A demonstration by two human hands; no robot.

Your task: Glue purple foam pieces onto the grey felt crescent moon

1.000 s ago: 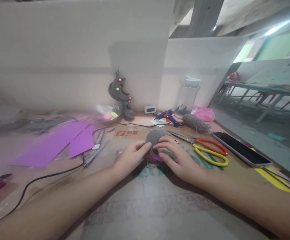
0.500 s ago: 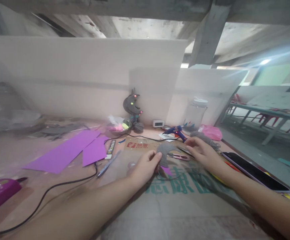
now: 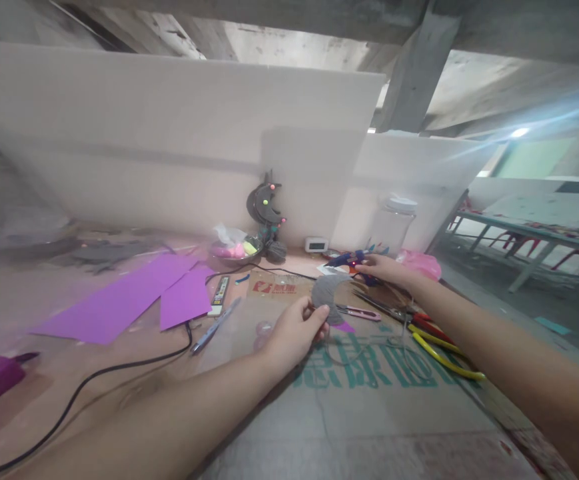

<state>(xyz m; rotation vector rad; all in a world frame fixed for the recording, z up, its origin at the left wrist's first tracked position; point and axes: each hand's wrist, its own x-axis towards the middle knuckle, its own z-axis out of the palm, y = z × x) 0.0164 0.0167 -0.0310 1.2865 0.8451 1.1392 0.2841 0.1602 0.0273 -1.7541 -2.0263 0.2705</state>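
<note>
Two hands are busy at this table. The left hand (image 3: 299, 330) pinches a grey crescent (image 3: 325, 298) near its lower end, between thumb and fingers, over the printed cardboard (image 3: 399, 403). It looks covered with yarn, so I judge it very light, soft outside and perhaps a little stiff inside; its thin tips could bend. The thick middle seems to me the better place for holding. The right hand (image 3: 386, 268) is at the blue glue gun (image 3: 348, 259) farther back; whether its fingers are closed around it, I cannot tell. The gun should be light, hard and rather smooth, best taken by the handle, away from the nozzle.
</note>
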